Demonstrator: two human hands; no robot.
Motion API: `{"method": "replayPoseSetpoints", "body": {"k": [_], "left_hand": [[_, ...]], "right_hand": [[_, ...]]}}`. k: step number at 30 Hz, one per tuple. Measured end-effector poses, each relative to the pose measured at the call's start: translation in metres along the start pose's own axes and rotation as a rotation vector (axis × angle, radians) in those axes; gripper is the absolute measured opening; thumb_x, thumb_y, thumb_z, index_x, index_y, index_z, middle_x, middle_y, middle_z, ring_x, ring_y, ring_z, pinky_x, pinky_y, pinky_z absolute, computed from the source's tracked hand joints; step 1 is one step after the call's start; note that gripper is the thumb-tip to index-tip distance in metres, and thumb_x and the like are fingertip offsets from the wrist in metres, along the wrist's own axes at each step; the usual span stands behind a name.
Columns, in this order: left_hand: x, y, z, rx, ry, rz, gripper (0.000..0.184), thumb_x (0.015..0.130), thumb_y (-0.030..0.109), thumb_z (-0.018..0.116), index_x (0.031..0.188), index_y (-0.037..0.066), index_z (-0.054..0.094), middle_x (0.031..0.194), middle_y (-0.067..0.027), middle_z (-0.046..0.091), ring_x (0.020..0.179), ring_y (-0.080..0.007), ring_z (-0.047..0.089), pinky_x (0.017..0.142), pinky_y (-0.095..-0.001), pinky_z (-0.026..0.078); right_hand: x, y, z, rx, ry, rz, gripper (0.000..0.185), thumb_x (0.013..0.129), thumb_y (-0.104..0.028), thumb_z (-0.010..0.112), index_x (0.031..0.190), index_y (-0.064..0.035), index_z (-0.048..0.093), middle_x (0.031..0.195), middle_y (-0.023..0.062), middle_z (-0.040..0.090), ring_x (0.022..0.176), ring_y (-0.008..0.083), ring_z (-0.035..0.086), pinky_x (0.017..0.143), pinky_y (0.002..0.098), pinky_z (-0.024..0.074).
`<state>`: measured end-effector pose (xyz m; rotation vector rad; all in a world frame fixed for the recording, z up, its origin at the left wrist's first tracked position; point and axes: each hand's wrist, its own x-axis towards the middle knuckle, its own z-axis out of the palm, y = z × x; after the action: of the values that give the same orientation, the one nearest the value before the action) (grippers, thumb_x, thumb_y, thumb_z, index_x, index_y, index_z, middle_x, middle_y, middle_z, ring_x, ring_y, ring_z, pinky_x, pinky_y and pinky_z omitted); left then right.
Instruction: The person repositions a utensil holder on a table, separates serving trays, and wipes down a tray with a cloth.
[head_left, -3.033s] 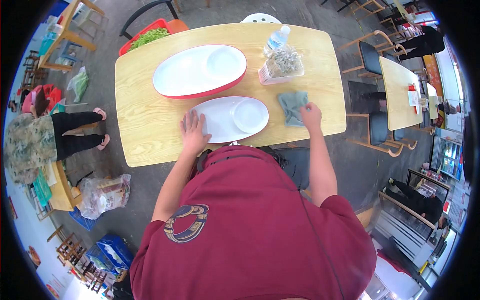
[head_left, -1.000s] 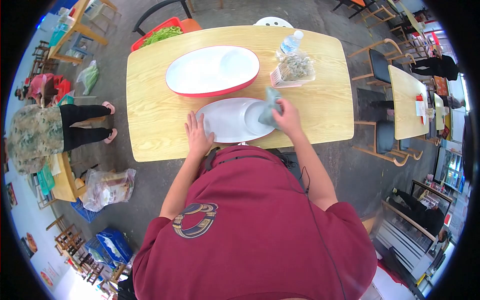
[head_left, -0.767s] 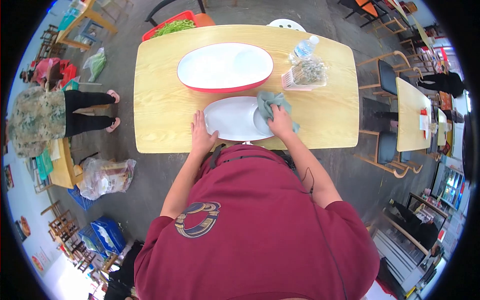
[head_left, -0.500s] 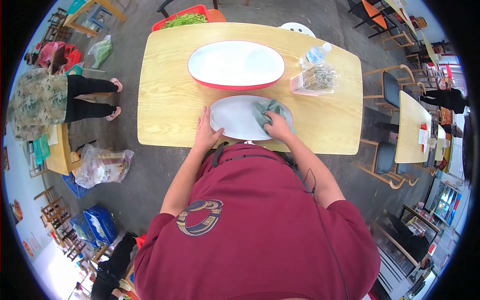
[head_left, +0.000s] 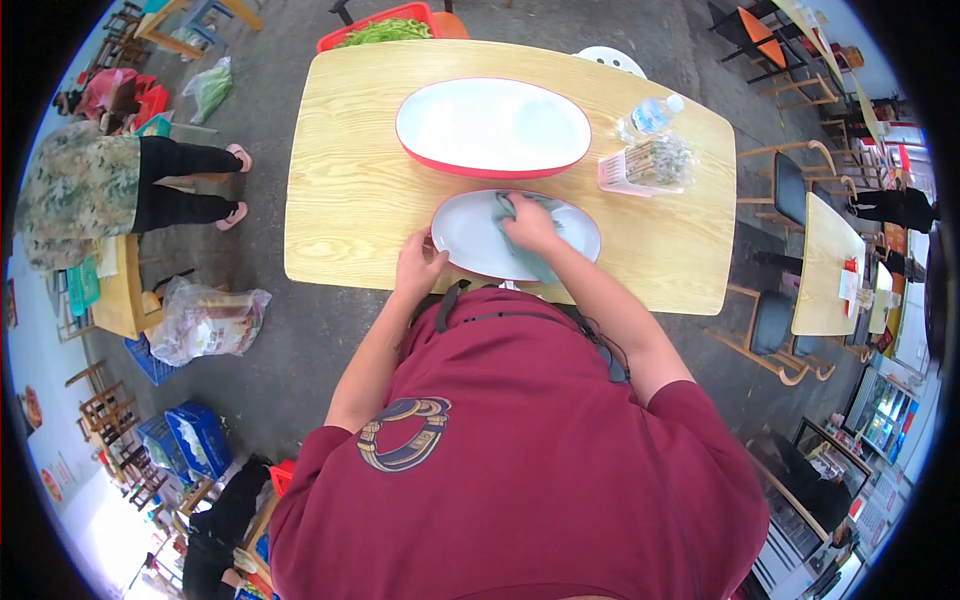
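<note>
Pale wood tabletop [head_left: 345,190] stretches from its left edge to the left hand [head_left: 418,265], half-curled at the small white plate's [head_left: 482,248] rim; whether it grips is unclear. The plate lies near the table's near edge, below a larger red-sided dish [head_left: 490,125]. The right hand [head_left: 530,225] clasps a grey-green cloth [head_left: 503,210] on the plate. Rightward, behind a pink basket [head_left: 625,172], a bottle's [head_left: 648,118] blue label is illegible.

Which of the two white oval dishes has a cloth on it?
The smaller, nearer dish: the right hand holds the grey-green cloth against it. The larger dish, farther away, has no cloth.
</note>
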<state>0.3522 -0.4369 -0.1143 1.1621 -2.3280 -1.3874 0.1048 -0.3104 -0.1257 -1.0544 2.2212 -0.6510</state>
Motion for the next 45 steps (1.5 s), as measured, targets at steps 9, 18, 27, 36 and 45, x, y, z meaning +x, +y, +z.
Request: {"method": "replayPoseSetpoints", "body": {"k": [9,18,27,36,45], "left_hand": [[0.000,-0.006,-0.004,-0.072,-0.019,-0.004,0.048,0.088,0.010,0.073,0.133,-0.002,0.062,0.101,-0.0154,0.073,0.085,-0.0230,0.071,0.079,-0.0355,0.058],[0.011,-0.017,0.001,-0.179,-0.018,-0.140,0.025,0.096,0.003,0.059,0.118,-0.006,0.065,0.100,-0.0212,0.075,0.088,-0.0273,0.075,0.078,-0.0404,0.058],[0.012,-0.010,0.006,0.001,-0.019,-0.114,0.031,0.096,0.008,0.064,0.123,-0.006,0.062,0.096,-0.0202,0.075,0.079,-0.0254,0.075,0.069,-0.0375,0.061],[0.012,-0.005,0.008,0.083,0.022,-0.122,0.032,0.091,0.007,0.064,0.120,-0.004,0.064,0.095,-0.0225,0.076,0.081,-0.0316,0.075,0.074,-0.0424,0.059],[0.011,0.005,0.006,0.197,0.089,-0.108,0.036,0.090,0.010,0.066,0.122,-0.005,0.063,0.105,-0.0238,0.073,0.087,-0.0351,0.074,0.081,-0.0452,0.057]], "right_hand": [[0.018,-0.059,0.050,0.232,-0.144,-0.240,0.044,0.087,-0.014,0.064,0.129,-0.0022,0.057,0.122,0.0238,0.065,0.118,0.0423,0.060,0.103,0.0489,0.0474],[0.005,-0.069,0.045,0.064,-0.516,-0.288,0.049,0.084,-0.014,0.065,0.132,-0.0042,0.061,0.126,0.0228,0.067,0.117,0.0411,0.063,0.103,0.0465,0.0503],[-0.032,-0.045,0.028,-0.110,-0.533,-0.214,0.050,0.081,-0.012,0.063,0.131,-0.0078,0.066,0.118,0.0234,0.070,0.112,0.0409,0.066,0.099,0.0489,0.0518],[-0.088,0.037,-0.093,0.163,-0.292,0.055,0.040,0.080,-0.014,0.063,0.118,-0.0039,0.072,0.107,0.0194,0.075,0.100,0.0329,0.071,0.090,0.0420,0.0557],[-0.163,0.156,-0.162,0.207,0.432,0.420,0.036,0.082,-0.016,0.067,0.114,-0.0020,0.073,0.097,0.0176,0.074,0.092,0.0314,0.070,0.088,0.0420,0.0555]]}}
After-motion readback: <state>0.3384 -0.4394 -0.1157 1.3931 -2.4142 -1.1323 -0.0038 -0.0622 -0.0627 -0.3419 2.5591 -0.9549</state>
